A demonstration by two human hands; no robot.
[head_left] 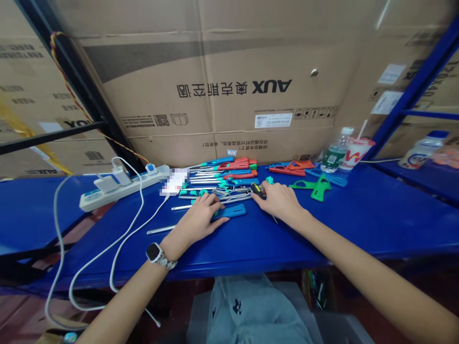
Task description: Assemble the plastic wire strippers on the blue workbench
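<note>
My left hand [201, 215] lies low over the table, its fingers curled over a long-nosed lighter with a blue handle [233, 210]. The lighter's metal tube [161, 230] sticks out to the left beneath that hand. My right hand [278, 198] is closed around a black-and-yellow handle [257, 191], which looks like a screwdriver's; its tip is hard to make out. Just beyond both hands lie more long-nosed lighters with red handles [236, 165] and blue handles [244, 182], among small teal parts [202, 192] and thin metal pieces.
Loose green handle shells [320, 188] and red ones [292, 168] lie to the right. Behind them stand a water bottle [335, 150] and a cup with a straw [356, 152]. A power strip [124, 188] with white cables [138, 217] occupies the left. Cardboard [222, 62] walls the back.
</note>
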